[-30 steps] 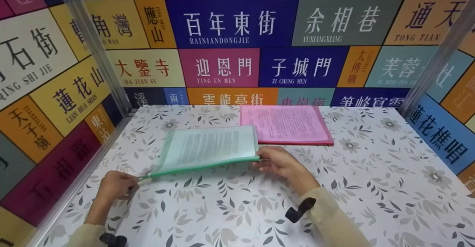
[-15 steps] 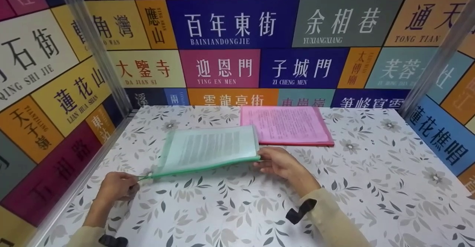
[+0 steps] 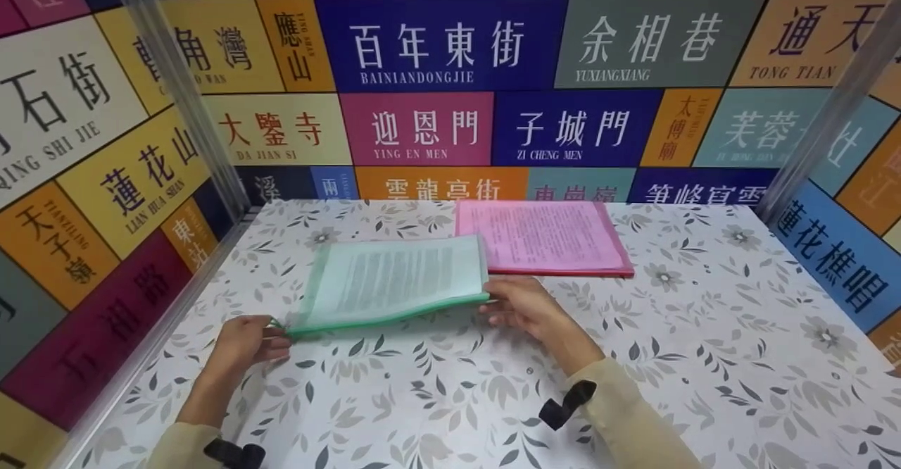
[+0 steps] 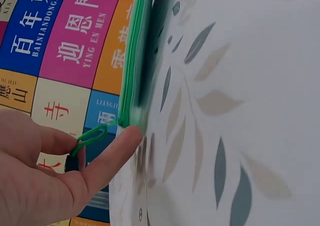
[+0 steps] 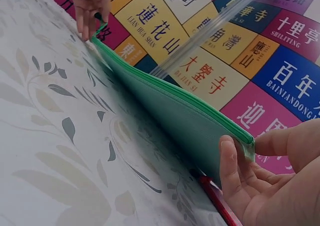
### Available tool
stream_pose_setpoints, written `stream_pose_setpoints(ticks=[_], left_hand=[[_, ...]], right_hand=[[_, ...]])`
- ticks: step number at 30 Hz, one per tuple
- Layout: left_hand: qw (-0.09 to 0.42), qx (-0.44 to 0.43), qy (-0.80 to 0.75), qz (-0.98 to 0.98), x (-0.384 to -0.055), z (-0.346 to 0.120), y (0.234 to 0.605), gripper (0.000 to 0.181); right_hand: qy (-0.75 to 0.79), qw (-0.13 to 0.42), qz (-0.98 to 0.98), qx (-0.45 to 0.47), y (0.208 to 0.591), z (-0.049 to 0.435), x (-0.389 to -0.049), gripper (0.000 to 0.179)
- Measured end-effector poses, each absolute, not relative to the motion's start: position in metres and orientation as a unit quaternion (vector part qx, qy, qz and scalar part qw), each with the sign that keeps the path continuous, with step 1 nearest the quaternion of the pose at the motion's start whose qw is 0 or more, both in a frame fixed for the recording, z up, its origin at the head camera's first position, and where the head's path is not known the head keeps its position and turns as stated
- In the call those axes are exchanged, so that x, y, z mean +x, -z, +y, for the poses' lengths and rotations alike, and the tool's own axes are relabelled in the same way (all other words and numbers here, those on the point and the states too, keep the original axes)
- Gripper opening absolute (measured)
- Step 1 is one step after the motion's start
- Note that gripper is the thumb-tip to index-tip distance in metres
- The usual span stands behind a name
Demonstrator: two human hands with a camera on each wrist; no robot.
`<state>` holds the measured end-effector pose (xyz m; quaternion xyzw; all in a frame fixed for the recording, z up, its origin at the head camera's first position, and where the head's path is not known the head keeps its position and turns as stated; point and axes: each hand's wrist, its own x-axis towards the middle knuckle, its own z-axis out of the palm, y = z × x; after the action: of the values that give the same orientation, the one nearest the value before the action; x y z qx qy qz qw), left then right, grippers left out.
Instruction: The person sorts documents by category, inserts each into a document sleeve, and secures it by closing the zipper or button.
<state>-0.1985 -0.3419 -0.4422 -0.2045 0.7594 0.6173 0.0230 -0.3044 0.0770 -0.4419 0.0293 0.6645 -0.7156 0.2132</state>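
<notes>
A see-through green zip document pouch [image 3: 401, 275] with a printed sheet inside is tilted, its green zipped edge raised towards the person. My right hand [image 3: 524, 307] pinches its right corner between thumb and fingers. At the other end of the zip, my left hand [image 3: 243, 346] pinches a looped green pull cord [image 4: 92, 135] with a dark end piece. One left finger reaches out to the pouch's corner. In the right wrist view, the zip [image 5: 175, 91] runs along the whole edge between both hands and looks closed.
A pink zip document pouch [image 3: 549, 236] with a printed page lies behind, partly overlapped by the green one. White leaf-patterned paper [image 3: 450, 398] covers the table. Walls of coloured street-name panels [image 3: 436, 39] stand at the back and sides, with clear corner posts.
My left hand has moved right, up to the corner of the green pouch, and the cord that was stretched out is now slack. The right hand stays almost in place.
</notes>
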Motion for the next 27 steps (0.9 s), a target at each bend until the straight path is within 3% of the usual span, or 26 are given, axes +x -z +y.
stream_pose_setpoints(ticks=[17,27], left_hand=[[-0.035,-0.24,-0.612,0.753,-0.221,-0.347,0.437,0.057],[-0.075,-0.27,-0.685,0.672,-0.251,-0.359,0.44,0.052]], right_hand=[[0.694,0.135,0.706,0.036,0.443,0.043,-0.316,0.041],[0.699,0.151,0.698,0.024,0.441,0.018,-0.335,0.047]])
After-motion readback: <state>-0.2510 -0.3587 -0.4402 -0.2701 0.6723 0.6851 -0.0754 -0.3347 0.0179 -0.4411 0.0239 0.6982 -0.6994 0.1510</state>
